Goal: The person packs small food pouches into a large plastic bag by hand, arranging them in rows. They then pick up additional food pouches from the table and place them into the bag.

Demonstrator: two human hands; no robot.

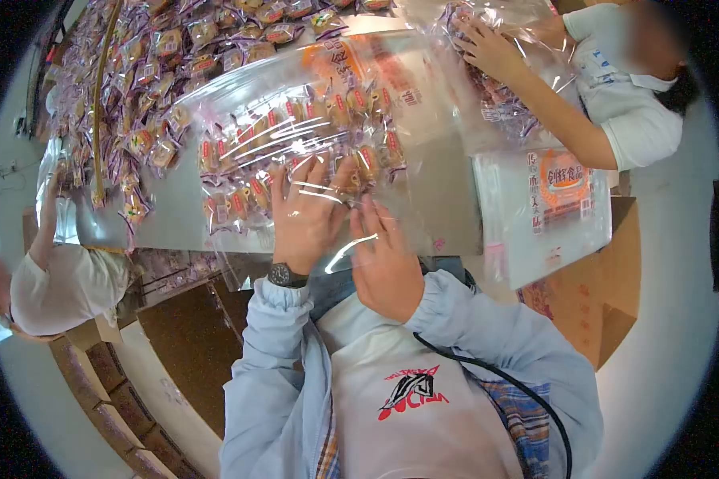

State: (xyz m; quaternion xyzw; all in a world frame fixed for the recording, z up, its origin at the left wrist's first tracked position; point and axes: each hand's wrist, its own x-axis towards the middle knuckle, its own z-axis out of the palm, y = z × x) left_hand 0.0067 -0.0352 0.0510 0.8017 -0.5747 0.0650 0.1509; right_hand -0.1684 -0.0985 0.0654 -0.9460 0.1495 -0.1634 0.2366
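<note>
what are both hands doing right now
left hand: open, at the purple-wrapped snacks in the clear plastic bag
right hand: open, fingers extended; any pinch on film unclear

Bag point(295, 144) clear glossy plastic, table point(156, 217) smooth & metal-look, box point(190, 351) matt cardbd., jacket point(268, 391) cloth

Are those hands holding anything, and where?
The left hand and right hand rest at the near end of the clear bag; any grip can't be told.
</note>
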